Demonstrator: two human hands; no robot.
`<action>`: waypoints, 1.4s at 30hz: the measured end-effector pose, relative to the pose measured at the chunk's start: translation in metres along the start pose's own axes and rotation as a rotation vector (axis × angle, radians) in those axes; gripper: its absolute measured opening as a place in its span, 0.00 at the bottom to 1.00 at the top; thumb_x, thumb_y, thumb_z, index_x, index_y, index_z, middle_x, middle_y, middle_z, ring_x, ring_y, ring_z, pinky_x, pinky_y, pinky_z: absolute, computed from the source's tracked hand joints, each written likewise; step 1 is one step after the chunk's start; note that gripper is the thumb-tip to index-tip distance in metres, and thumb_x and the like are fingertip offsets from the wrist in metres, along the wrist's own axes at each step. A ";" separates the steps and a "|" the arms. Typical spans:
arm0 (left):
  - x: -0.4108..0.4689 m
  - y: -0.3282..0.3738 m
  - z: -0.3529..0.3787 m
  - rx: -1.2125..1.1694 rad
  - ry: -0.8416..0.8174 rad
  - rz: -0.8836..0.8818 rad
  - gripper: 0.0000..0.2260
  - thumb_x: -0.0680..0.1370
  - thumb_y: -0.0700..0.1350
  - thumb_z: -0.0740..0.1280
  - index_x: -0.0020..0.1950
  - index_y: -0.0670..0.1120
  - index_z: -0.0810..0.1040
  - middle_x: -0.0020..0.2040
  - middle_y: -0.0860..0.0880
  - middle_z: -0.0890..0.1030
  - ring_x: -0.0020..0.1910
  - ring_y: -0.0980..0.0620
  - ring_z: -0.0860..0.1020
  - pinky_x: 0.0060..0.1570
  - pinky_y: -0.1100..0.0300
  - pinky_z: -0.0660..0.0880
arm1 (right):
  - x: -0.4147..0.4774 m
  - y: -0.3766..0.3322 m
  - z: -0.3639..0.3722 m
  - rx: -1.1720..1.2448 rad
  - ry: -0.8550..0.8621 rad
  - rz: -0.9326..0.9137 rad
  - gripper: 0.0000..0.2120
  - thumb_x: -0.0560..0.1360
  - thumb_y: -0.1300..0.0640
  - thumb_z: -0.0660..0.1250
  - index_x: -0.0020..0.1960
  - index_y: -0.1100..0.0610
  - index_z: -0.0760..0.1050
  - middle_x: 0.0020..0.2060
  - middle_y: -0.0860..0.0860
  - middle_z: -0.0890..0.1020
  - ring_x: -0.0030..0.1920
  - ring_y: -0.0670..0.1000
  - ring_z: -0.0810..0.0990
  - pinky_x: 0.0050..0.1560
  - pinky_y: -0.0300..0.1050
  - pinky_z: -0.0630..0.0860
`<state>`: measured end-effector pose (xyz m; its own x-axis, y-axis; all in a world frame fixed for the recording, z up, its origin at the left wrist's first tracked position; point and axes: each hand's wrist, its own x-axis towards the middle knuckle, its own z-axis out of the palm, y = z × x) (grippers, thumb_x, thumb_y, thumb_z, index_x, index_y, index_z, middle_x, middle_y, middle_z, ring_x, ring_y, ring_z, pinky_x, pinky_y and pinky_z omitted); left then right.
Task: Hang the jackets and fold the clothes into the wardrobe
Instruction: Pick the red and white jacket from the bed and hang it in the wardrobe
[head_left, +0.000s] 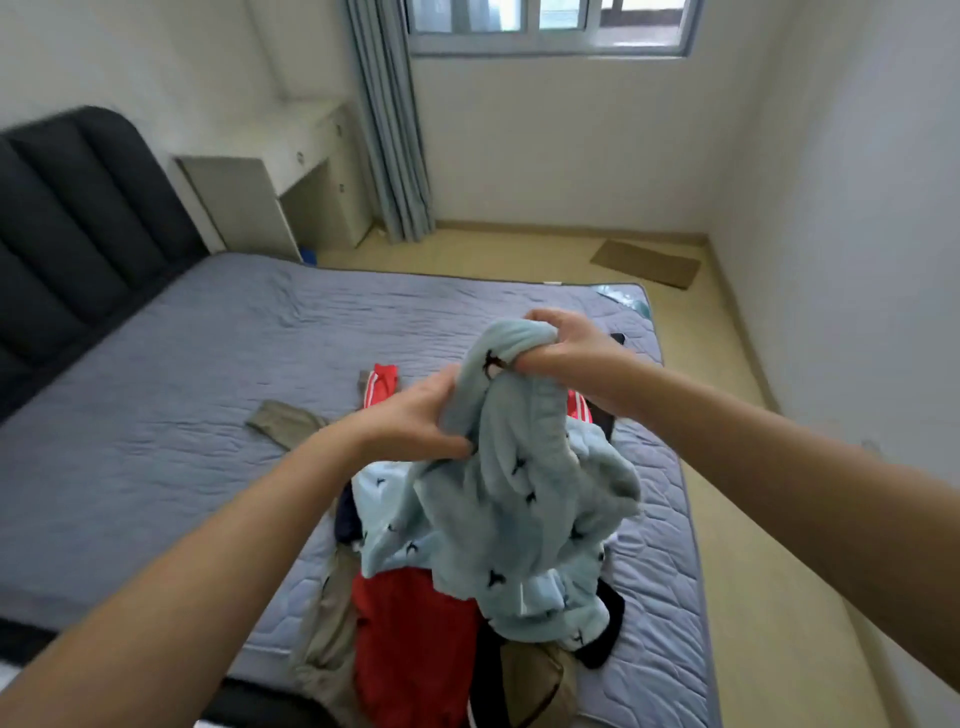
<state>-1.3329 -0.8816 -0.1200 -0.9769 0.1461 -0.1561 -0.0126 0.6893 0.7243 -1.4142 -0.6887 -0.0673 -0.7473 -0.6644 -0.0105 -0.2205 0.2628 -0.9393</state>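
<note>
Blue fluffy top hangs over the pile of clothes on the bed, with the left hand and the right hand both squeezing it near its top. Nothing looks folded or hung yet. No wardrobe shows, so most of the job is left.

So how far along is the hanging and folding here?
Done: nothing visibly; no folded stack or hung jacket shows. In hand: left hand and right hand both grip a pale blue fleece garment with dark motifs, raised over the rest. Left: the red garment, khaki garment and dark pieces heaped on the grey quilted mattress.
</note>
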 end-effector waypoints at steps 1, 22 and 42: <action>-0.008 0.017 -0.005 -0.090 0.096 0.013 0.32 0.67 0.45 0.74 0.68 0.54 0.66 0.61 0.55 0.74 0.60 0.59 0.73 0.58 0.65 0.72 | 0.000 -0.025 0.005 0.017 0.000 -0.043 0.06 0.71 0.67 0.68 0.45 0.59 0.74 0.35 0.50 0.75 0.37 0.45 0.73 0.37 0.38 0.71; -0.153 0.040 -0.168 -0.188 0.595 0.126 0.33 0.65 0.41 0.70 0.69 0.44 0.66 0.64 0.44 0.74 0.63 0.49 0.73 0.58 0.53 0.74 | 0.046 -0.156 0.092 0.406 -0.001 -0.045 0.09 0.76 0.68 0.60 0.45 0.61 0.79 0.38 0.54 0.83 0.41 0.51 0.82 0.43 0.42 0.80; -0.197 0.019 -0.457 0.700 1.762 -0.351 0.15 0.75 0.44 0.62 0.62 0.50 0.70 0.58 0.44 0.74 0.50 0.42 0.77 0.43 0.53 0.69 | 0.213 -0.266 0.231 0.027 -0.371 -0.073 0.24 0.79 0.52 0.63 0.73 0.50 0.62 0.66 0.51 0.72 0.59 0.52 0.73 0.60 0.54 0.74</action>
<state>-1.2380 -1.2213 0.2318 -0.0371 -0.5045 0.8626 -0.5890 0.7084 0.3890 -1.3694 -1.0621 0.1012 -0.4511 -0.8903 -0.0625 -0.2444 0.1906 -0.9507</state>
